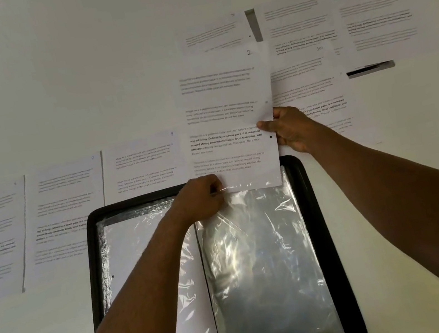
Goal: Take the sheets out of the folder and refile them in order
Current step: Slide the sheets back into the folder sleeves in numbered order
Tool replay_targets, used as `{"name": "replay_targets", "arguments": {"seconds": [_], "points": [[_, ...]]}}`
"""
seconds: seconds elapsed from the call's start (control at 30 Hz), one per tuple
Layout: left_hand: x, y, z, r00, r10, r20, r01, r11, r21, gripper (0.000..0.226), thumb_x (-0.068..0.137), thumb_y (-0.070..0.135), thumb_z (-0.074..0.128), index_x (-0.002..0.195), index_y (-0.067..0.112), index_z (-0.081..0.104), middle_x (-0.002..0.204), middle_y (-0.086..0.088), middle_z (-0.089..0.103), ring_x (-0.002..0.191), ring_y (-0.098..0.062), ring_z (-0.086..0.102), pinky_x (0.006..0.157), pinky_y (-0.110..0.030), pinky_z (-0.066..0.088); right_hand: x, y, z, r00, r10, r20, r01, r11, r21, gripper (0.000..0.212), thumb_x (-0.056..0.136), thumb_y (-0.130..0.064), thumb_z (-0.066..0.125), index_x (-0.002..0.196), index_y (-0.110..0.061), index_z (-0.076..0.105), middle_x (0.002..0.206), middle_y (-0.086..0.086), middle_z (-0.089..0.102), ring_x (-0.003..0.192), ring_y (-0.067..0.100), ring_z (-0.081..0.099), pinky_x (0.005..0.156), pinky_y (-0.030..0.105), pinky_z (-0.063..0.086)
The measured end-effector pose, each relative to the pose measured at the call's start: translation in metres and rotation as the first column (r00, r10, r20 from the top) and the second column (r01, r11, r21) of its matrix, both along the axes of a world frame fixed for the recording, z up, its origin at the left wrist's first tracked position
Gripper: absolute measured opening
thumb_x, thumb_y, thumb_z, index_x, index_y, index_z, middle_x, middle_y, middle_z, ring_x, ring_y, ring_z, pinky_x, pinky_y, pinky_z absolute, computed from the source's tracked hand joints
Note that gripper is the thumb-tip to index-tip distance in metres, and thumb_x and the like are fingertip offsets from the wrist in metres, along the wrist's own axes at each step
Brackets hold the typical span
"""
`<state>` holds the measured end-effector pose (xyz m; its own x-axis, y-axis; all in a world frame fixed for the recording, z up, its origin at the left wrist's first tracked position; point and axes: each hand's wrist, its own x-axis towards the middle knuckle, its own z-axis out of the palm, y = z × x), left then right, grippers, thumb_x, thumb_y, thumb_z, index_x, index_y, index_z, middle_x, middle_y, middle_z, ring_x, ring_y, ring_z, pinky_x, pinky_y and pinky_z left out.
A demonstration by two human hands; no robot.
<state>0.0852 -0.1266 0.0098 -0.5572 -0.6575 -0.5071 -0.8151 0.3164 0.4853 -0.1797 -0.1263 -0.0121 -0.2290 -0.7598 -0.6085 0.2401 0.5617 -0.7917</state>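
The folder (pixel 333 234) lies open on the white table (pixel 81 88), and it is the landmark for all the rest. The right hand (pixel 291 128) pinches the right edge of one sheet (pixel 229 123) just above the folder's top edge, so that the paper hangs straight with its lower edge at the mouth of the clear sleeve (pixel 263 270) on the folder's right side. The left hand (pixel 203 198), at the folder's top middle, has its fingers closed on the thin plastic of that sleeve, most likely to hold the mouth open so the sheet can slide in without catching. The number in the sheet's top corner looks like a 2, but the print is too blurred to be sure. The other sheets (pixel 67 210) are spread flat to the left of the folder and above it to the right (pixel 374 18), face up, probably so that their numbers can be read and the next page found quickly.
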Motion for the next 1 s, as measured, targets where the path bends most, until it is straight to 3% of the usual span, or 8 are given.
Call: {"name": "replay_targets", "arguments": {"seconds": [0.2,0.37,0.53,0.63,0.77,0.9,0.93,1.0], "points": [[-0.010,-0.003,-0.004,0.997,0.004,-0.078,-0.003,1.000,0.013,0.009,0.083,0.016,0.063,0.087,0.020,0.057,0.092,0.003,0.065,0.088,-0.017,0.061,0.085,-0.043,0.054,0.008,-0.009,0.000,0.995,0.095,-0.011,-0.095,0.994,0.047,0.023,0.086,-0.009,0.072,0.106,-0.016,0.065,0.111,0.006,0.070,0.100,0.020,0.067,0.085,0.039,0.056],[0.001,-0.007,-0.006,0.998,0.052,-0.044,-0.052,0.999,-0.004,0.017,0.082,0.022,0.067,0.097,0.025,0.061,0.080,0.014,0.057,0.076,-0.009,0.056,0.071,-0.027,0.049,-0.011,-0.010,0.002,0.987,0.108,-0.116,-0.098,0.991,0.087,0.029,0.086,-0.008,0.071,0.114,-0.012,0.063,0.105,0.004,0.068,0.094,0.020,0.067,0.080,0.036,0.057],[0.017,-0.014,-0.007,0.999,0.045,0.022,-0.045,0.999,0.016,0.019,0.084,0.018,0.068,0.102,0.023,0.068,0.092,0.008,0.068,0.086,-0.010,0.062,0.082,-0.030,0.053,-0.023,-0.010,0.003,0.988,0.127,-0.084,-0.116,0.986,0.120,0.031,0.087,-0.007,0.070,0.116,-0.012,0.062,0.107,0.005,0.069,0.093,0.017,0.068,0.074,0.032,0.057],[0.017,-0.016,-0.006,0.999,0.043,0.005,-0.043,0.999,0.020,0.011,0.086,0.013,0.066,0.093,0.021,0.069,0.091,0.007,0.069,0.086,-0.011,0.064,0.082,-0.029,0.054,-0.019,-0.014,0.003,0.983,0.167,-0.077,-0.156,0.979,0.128,0.036,0.086,-0.007,0.071,0.121,-0.010,0.061,0.110,0.006,0.069,0.097,0.019,0.067,0.080,0.034,0.057],[0.008,-0.015,-0.004,0.995,0.084,-0.054,-0.084,0.996,-0.007,0.012,0.087,0.010,0.061,0.097,0.013,0.069,0.096,0.001,0.069,0.088,-0.015,0.063,0.083,-0.031,0.053,-0.009,-0.022,0.001,0.951,0.278,-0.133,-0.258,0.955,0.149,0.040,0.084,-0.011,0.074,0.123,-0.011,0.062,0.114,0.007,0.068,0.102,0.021,0.066,0.089,0.038,0.056],[0.005,-0.014,-0.006,0.993,0.097,-0.072,-0.100,0.994,-0.034,0.008,0.084,0.008,0.062,0.090,0.012,0.068,0.093,0.000,0.068,0.088,-0.019,0.064,0.082,-0.034,0.053,-0.008,-0.027,0.002,0.933,0.302,-0.198,-0.276,0.950,0.146,0.040,0.084,-0.011,0.074,0.122,-0.010,0.061,0.113,0.007,0.067,0.099,0.021,0.066,0.086,0.038,0.057],[0.006,-0.013,-0.006,0.989,0.116,-0.090,-0.120,0.992,-0.041,0.008,0.083,0.007,0.064,0.084,0.015,0.066,0.094,-0.002,0.066,0.090,-0.021,0.063,0.082,-0.033,0.052,-0.010,-0.027,0.002,0.930,0.308,-0.202,-0.281,0.948,0.152,0.040,0.085,-0.010,0.073,0.123,-0.009,0.061,0.112,0.007,0.067,0.098,0.021,0.066,0.084,0.037,0.057],[0.008,-0.011,-0.009,0.960,0.202,-0.193,-0.209,0.978,-0.021,0.028,0.078,0.009,0.068,0.077,0.034,0.057,0.102,-0.008,0.063,0.097,-0.026,0.062,0.085,-0.040,0.052,-0.014,-0.027,0.002,0.924,0.323,-0.205,-0.292,0.942,0.167,0.041,0.085,-0.008,0.073,0.124,-0.007,0.060,0.111,0.007,0.066,0.096,0.022,0.066,0.081,0.036,0.057]]}}
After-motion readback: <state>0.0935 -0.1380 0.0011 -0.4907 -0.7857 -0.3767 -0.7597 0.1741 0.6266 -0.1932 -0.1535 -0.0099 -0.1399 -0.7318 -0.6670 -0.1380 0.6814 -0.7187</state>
